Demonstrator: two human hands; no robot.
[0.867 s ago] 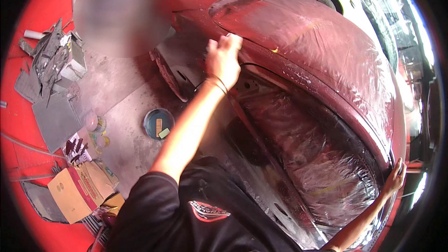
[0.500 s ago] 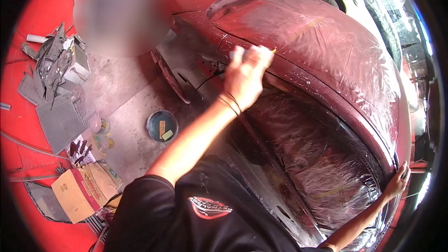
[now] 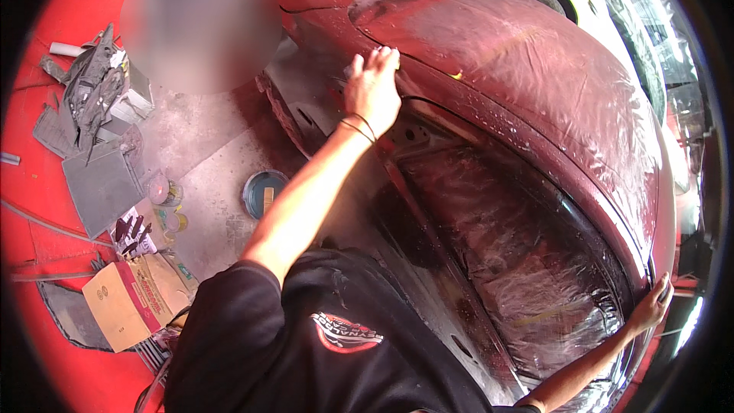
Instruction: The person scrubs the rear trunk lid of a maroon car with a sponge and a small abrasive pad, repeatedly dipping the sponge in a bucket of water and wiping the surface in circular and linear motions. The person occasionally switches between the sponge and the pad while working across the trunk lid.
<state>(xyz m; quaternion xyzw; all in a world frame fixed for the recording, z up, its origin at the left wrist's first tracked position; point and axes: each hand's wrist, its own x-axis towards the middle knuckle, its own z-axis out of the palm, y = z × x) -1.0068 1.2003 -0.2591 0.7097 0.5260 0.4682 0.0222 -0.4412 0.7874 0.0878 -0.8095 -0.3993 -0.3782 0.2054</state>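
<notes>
My left hand (image 3: 372,92) is bent palm down on the dark red car body (image 3: 489,111), beside the plastic-covered window area. A small pale edge shows by its fingers; what it holds is mostly hidden under the hand. A thin dark band circles that wrist. Far to the right, my right hand (image 3: 652,304) leans against the car's edge, with thumb and fingers apart. Wrinkled plastic film (image 3: 527,53) covers the window area, and more film (image 3: 527,260) hangs inside the opening below the frame.
A round bucket (image 3: 248,197) with a tan block in it stands on the floor. To the left lie a cardboard box (image 3: 115,306), a flat grey panel (image 3: 103,187), and a pile of dark scraps (image 3: 86,103). A blurred round patch hides the top left.
My left hand has moved left and slightly toward the top along the car body. My right hand stays nearly in place at the edge. The view has shifted a little.
</notes>
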